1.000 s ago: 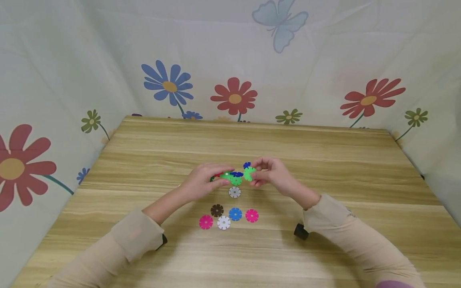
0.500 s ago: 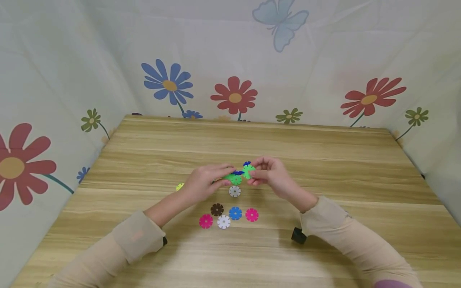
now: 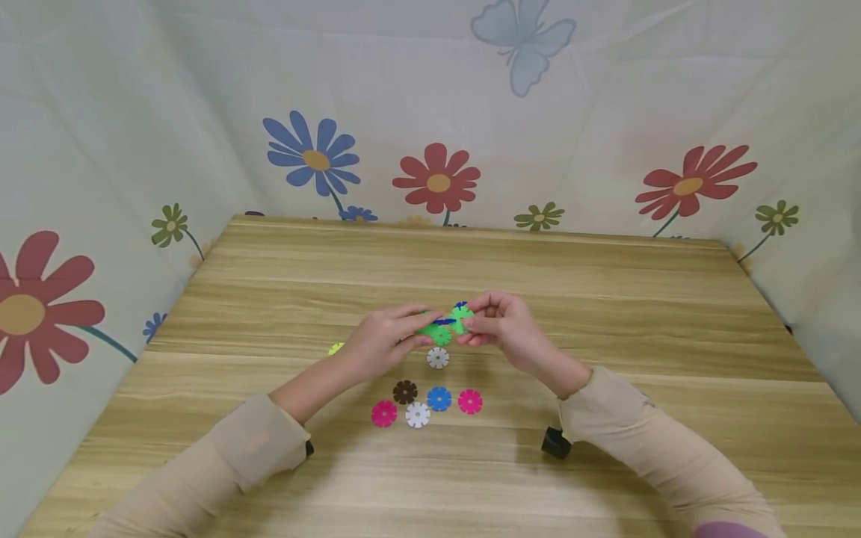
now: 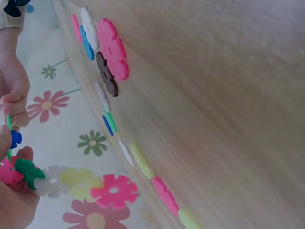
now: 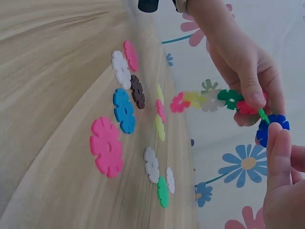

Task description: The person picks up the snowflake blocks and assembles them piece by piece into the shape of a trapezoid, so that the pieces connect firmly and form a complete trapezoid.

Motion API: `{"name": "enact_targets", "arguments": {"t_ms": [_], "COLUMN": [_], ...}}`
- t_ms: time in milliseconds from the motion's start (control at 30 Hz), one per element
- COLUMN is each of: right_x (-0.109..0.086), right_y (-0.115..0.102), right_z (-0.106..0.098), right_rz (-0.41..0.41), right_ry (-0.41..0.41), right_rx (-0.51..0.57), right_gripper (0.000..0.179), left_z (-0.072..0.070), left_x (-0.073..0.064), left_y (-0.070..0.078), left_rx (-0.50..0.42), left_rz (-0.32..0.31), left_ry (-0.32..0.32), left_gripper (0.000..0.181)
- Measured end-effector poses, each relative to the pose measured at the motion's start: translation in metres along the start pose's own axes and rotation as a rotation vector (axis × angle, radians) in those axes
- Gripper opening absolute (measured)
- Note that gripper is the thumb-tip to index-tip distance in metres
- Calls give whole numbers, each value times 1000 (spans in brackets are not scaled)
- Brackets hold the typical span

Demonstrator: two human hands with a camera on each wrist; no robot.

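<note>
My left hand (image 3: 383, 338) grips a chain of interlocked notched plastic discs. In the right wrist view the chain runs through a pink disc (image 5: 178, 102), a yellow one, a whitish one and a dark green disc (image 5: 230, 98) to a pinkish-red one under the thumb. Beyond the thumb are a light green edge and a blue disc (image 5: 272, 130). Between thumb and fingers, my right hand (image 3: 514, 332) pinches a light green disc (image 3: 461, 320), right against the blue disc's edge (image 3: 444, 322) in the head view. Fingers partly hide where the pieces meet.
Loose discs lie on the wooden table (image 3: 269, 261): brown (image 3: 405, 392), blue (image 3: 439, 399), white (image 3: 418, 415), two pink, and a grey one (image 3: 438, 358) below the hands. A yellow disc (image 3: 335, 349) shows behind the left wrist. A flowered cloth (image 3: 578, 112) hangs behind.
My right hand has shifted slightly left, bringing the light green disc up to the blue one. The left hand has turned, hiding the red piece and uncovering a yellow disc on the table.
</note>
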State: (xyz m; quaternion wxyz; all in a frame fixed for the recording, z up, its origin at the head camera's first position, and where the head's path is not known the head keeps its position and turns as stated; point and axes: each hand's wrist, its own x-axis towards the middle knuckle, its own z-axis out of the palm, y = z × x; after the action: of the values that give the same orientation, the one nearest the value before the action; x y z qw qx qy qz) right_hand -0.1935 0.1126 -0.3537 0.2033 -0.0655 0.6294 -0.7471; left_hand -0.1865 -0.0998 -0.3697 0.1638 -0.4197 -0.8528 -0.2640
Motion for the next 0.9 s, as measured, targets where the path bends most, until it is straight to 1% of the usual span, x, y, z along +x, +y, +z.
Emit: {"name": "enact_targets", "arguments": {"t_ms": [133, 200, 300, 400, 467, 567, 700, 800, 900], "right_x": [0, 0, 0, -1, -2, -4, -6, -8, -12], "right_y": [0, 0, 1, 4, 7, 12, 21, 28, 33], "right_z": [3, 4, 4, 1, -2, -9, -20, -25, -27], "right_rz": [-11, -13, -12, 1, 17, 47, 53, 51, 61], "right_ry": [-9, -14, -35, -66, -84, -124, -240, -337, -410], "right_rx": [9, 9, 0, -36, -92, -235, -436, -525, -597], "right_gripper": [12, 13, 15, 22, 29, 37, 38, 34, 33], "left_z": [2, 3, 3, 2, -1, -4, -7, -9, -10], "left_x": [1, 2, 2, 2, 2, 2, 1, 1, 2], "left_y": [-1, -1, -1, -1, -1, -3, -6, -7, -8], "left_rx": [5, -2, -4, 17, 27, 20, -30, -60, -76], "left_rz": [16, 19, 8, -21, -60, -126, -203, -248, -285], "left_ry": [-19, -16, -19, -18, -26, -39, -68, -88, -108], "left_gripper": [41, 41, 38, 35, 35, 36, 36, 36, 36]}}
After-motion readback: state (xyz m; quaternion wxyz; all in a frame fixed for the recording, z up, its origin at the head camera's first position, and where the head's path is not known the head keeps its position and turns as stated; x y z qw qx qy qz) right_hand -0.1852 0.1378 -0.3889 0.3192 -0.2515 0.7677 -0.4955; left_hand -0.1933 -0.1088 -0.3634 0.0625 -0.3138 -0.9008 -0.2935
